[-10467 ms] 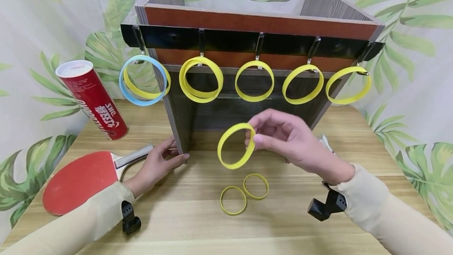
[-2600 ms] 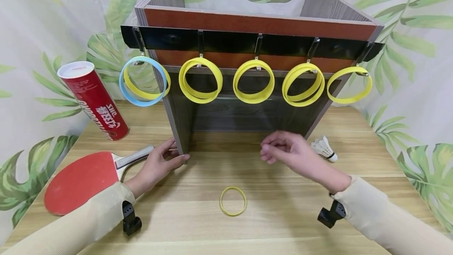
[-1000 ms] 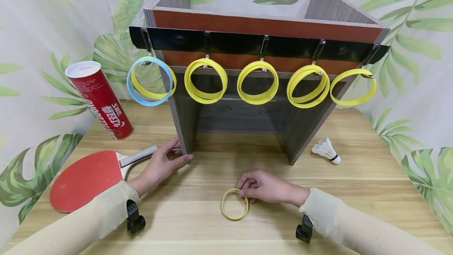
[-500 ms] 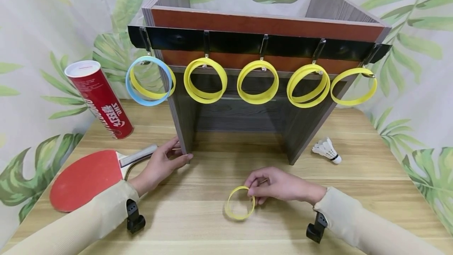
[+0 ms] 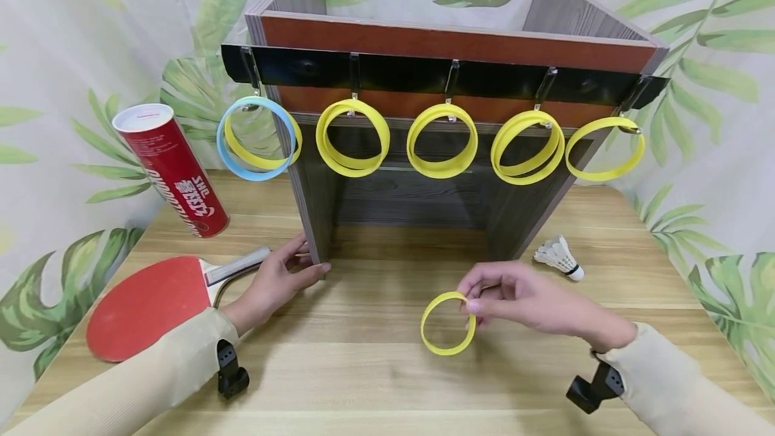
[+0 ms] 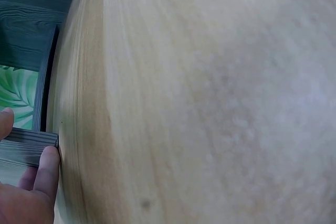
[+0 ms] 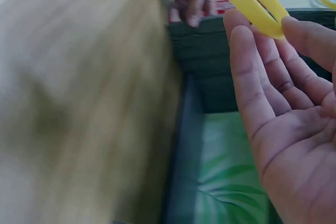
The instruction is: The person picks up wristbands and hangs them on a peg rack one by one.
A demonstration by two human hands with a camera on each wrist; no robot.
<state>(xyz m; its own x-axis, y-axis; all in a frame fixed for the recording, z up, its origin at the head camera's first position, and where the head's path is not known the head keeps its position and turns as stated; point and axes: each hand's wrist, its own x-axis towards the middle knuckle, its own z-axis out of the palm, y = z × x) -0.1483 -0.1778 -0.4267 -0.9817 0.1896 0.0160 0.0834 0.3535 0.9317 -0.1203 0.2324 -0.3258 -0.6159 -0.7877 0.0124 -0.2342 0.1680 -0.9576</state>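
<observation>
My right hand [image 5: 527, 298] pinches a thin yellow ring [image 5: 447, 352] between thumb and fingertips, above the tabletop and in front of the wooden stand [image 5: 315, 221]. The right wrist view shows this ring's flat yellow band between the thumb and fingers. My left hand [image 5: 275, 284] grips the foot of the stand's left panel [image 6: 31, 140], thumb on one side and fingers on the other. From metal hooks on the black strip [image 5: 399, 76] hang several yellow rings [image 5: 353, 171] and a blue ring [image 5: 254, 176]. The left hook bears blue and yellow; the far right hook bears one yellow ring [image 5: 605, 176].
A red table-tennis bat [image 5: 151, 305] lies on the wooden table [image 5: 339, 382] beside my left forearm. Behind it stands a red tube [image 5: 172, 170] with a white lid. A white shuttlecock [image 5: 557, 258] lies right of the stand. A leaf-patterned cloth [image 5: 684, 39] hangs behind.
My right hand has picked the last loose yellow ring off the table and moved it up and rightward. Earlier, more rings came onto the third and fourth hooks. My left hand has stayed put.
</observation>
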